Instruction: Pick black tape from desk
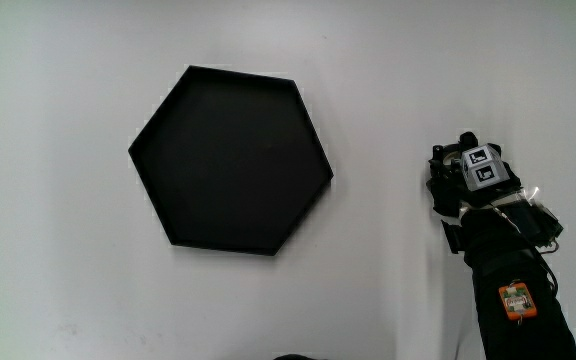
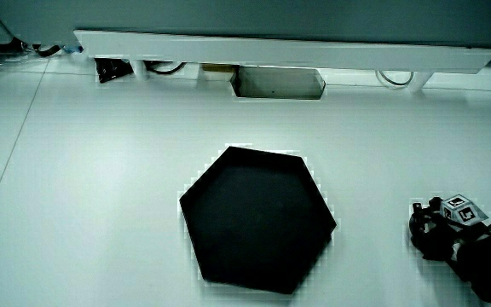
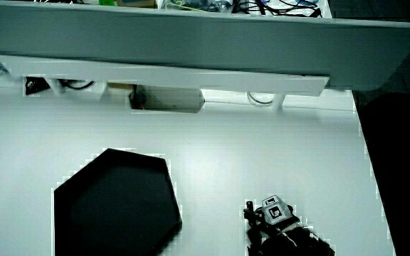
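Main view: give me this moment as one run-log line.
hand: on table beside hexagonal black tray | tray: nothing visible in it | black tape: not seen in any view | grasp: cannot tell

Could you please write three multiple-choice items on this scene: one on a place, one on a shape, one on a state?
1. Where is the hand?
A. beside the tray, over the bare table
B. inside the tray
C. on the partition

2. What shape is the black tray?
A. round
B. six-sided
C. square

3. What lies in the tray?
A. a cup
B. a stack of plates
C. nothing that shows

Answers:
1 A, the hand stands apart from the tray in the main view and in both side views.
2 B, its rim has six straight edges.
3 C, its floor looks plain dark in every view.
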A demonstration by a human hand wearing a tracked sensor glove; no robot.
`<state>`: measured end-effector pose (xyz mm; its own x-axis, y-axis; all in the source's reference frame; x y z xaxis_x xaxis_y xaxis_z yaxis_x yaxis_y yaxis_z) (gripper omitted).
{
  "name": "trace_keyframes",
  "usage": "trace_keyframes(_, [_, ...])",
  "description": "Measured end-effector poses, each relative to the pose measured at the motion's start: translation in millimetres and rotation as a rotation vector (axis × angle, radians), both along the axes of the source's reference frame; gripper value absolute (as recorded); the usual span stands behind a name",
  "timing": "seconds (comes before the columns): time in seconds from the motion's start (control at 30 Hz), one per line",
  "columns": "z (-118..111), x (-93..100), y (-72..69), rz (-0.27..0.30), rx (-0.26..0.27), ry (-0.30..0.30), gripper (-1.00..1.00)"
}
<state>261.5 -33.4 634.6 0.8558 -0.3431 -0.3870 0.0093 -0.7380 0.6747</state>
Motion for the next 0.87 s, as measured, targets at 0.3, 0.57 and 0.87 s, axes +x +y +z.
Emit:
trace_keyframes(0.3, [-16,0.2,7.5,-0.003,0.073,-0.097,1.0])
trace_keyframes(0.57, [-58,-25.6,4.5,-0.06,0.209,-0.205,1.0])
trace_keyframes(0.87, [-85,-64.1,1.7,-0.158,0.286,-0.286,1.0])
